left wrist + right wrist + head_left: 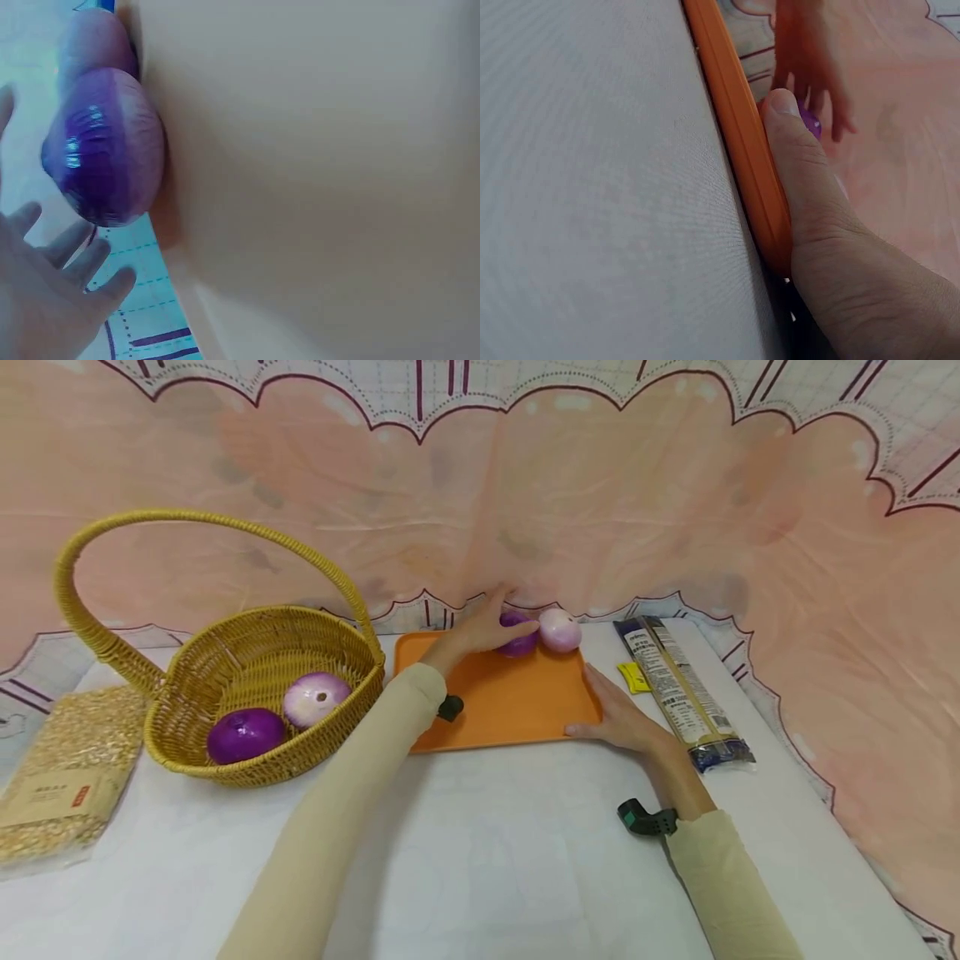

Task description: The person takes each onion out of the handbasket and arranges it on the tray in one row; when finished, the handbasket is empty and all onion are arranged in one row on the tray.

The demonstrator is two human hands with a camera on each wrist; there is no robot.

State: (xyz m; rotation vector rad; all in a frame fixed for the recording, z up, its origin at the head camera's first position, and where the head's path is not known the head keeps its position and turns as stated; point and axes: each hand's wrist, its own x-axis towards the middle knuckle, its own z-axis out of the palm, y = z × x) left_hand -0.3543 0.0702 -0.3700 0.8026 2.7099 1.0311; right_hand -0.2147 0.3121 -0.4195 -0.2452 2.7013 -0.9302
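Note:
Near the back edge of the orange tray [517,710], my left hand [483,628] has its fingers spread behind a purple onion [519,642]. In the left wrist view, a small gap shows between the spread fingers and this glossy onion [109,154]. A paler onion [560,630] sits right beside it at the tray's back right corner. My right hand [622,717] touches the tray's front right corner, thumb at the front and fingers along the right side. In the right wrist view, the straight thumb [806,169] lies along the tray's rim.
Left of the tray stands a wicker basket [168,752] with a tall handle, holding a purple onion [246,736] and a paler one [317,699]. A bag of grains [71,777] lies far left. On the right are a long noodle-like packet [682,693] and a yellow sachet [634,677].

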